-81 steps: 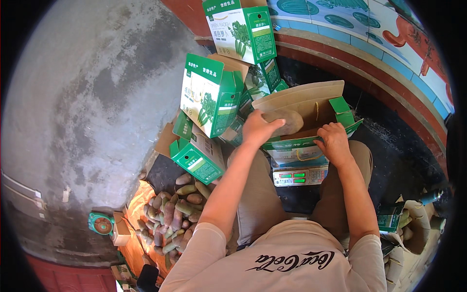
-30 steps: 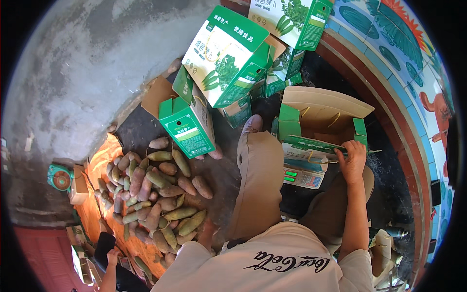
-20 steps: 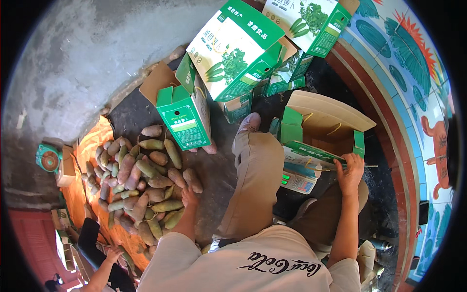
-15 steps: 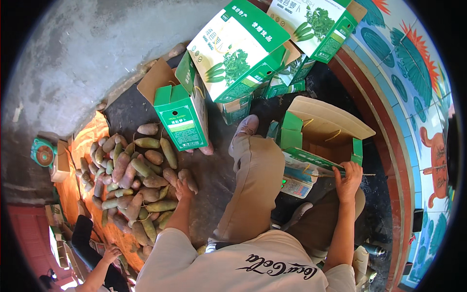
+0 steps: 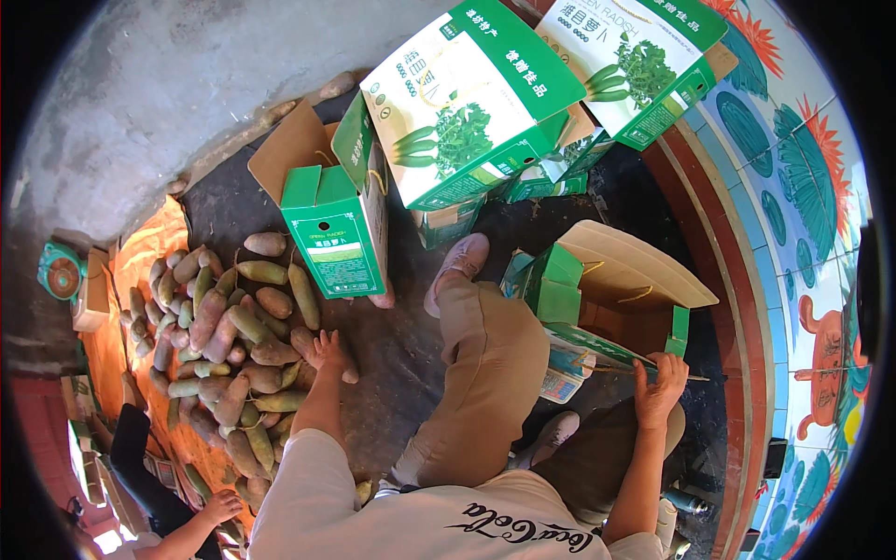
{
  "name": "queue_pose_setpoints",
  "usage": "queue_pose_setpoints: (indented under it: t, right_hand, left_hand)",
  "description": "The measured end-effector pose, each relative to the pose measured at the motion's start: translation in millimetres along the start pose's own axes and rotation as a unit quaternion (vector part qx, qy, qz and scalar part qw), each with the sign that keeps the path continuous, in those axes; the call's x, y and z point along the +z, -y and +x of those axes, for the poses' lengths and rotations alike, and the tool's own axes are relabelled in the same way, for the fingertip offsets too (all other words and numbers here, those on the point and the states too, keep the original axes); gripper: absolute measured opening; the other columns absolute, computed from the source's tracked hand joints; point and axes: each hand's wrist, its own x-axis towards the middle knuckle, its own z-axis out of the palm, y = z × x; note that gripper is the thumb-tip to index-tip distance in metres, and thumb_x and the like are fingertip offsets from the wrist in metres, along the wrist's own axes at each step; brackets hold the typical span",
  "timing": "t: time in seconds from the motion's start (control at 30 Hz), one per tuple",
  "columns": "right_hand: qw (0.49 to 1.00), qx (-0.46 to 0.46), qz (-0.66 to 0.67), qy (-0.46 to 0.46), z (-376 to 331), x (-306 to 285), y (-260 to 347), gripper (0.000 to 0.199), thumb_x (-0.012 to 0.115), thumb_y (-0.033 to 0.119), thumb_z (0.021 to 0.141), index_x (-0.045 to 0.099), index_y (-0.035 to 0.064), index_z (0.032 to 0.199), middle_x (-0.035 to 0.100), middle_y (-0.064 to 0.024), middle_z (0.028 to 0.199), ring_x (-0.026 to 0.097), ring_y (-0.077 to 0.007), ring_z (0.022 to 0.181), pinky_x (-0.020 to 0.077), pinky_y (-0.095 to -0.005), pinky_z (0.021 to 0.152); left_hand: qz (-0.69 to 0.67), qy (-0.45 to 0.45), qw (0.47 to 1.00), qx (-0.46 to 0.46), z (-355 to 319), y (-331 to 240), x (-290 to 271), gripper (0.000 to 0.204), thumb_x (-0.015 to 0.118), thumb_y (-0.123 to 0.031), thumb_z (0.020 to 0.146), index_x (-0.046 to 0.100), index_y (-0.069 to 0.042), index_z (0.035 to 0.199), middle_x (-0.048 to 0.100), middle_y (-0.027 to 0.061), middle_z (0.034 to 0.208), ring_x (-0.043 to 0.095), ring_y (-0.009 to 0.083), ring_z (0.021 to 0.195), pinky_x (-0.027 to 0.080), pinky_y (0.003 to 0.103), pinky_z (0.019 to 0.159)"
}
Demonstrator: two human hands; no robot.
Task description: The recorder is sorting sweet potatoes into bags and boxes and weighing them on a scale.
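Note:
My left hand [image 5: 325, 352] lies over a brownish-pink radish [image 5: 349, 370] at the right edge of a large heap of radishes [image 5: 238, 350], its fingers bent round the radish and partly hiding it. The heap mixes green and pinkish-brown radishes, many dusty with soil. On the right, my right hand [image 5: 661, 381] grips the near edge of an open green-and-white carton [image 5: 597, 338]. Its brown inside faces up and shows yellow cord handles. Part of a scale with a keypad [image 5: 560, 381] shows below the carton, by my knee.
Another open carton [image 5: 338, 252] stands beyond the heap, with larger closed cartons [image 5: 457, 112] behind it. Orange sheeting [image 5: 154, 245] lies under the radishes. At lower left, another person's hand [image 5: 222, 506] is near the heap. A tiled, painted wall [image 5: 793, 187] curves along the right.
My left hand has moved slightly forward onto the radish, covering more of it. My right hand keeps its hold on the carton edge. The whole view has shifted a little.

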Motion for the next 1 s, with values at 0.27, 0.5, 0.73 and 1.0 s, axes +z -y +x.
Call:
queue_pose_setpoints:
  t: [0.27,0.5,0.73,1.0]
  right_hand:
    - [1.000,0.012,-0.019,0.003,-1,1,-6,0.024,0.072,0.011,0.065,0.054,0.0070,0.079,0.055,-0.0086,0.077,0.052,-0.0291,0.076,0.0374,-0.0378,0.070]
    - [1.000,0.016,-0.015,-0.001,-1,2,-5,0.024,0.072,0.010,0.064,0.053,0.0069,0.080,0.055,-0.0082,0.076,0.051,-0.0290,0.076,0.0376,-0.0382,0.071]
    - [1.000,0.011,0.002,-0.012,3,2,-2,0.024,0.073,0.009,0.063,0.054,0.0070,0.080,0.055,-0.0080,0.075,0.051,-0.0289,0.075,0.0378,-0.0386,0.071]
    - [1.000,0.016,0.005,-0.025,-2,-2,-5,0.024,0.073,0.010,0.063,0.054,0.0066,0.078,0.054,-0.0074,0.074,0.051,-0.0286,0.075,0.0374,-0.0388,0.069]
  left_hand:
    - [0.097,0.055,0.994,0.011,-23,-26,-27,0.065,0.062,-0.022,0.077,0.032,-0.025,0.135,0.037,0.0042,0.131,0.039,0.0246,0.124,0.038,0.041,0.096]
    - [0.017,0.119,0.992,-0.023,-53,-8,28,0.088,0.080,-0.039,0.060,0.035,-0.009,0.130,0.042,0.0131,0.127,0.045,0.0269,0.119,0.043,0.036,0.094]
    - [-0.122,0.232,0.958,0.116,-65,26,91,0.110,0.082,-0.046,0.053,0.028,-0.002,0.137,0.043,0.0170,0.133,0.045,0.0275,0.121,0.040,0.037,0.098]
    - [0.066,0.260,0.946,0.185,-79,-14,87,0.068,0.080,-0.044,0.053,0.063,-0.006,0.107,0.059,0.0147,0.114,0.059,0.0315,0.101,0.047,0.038,0.086]
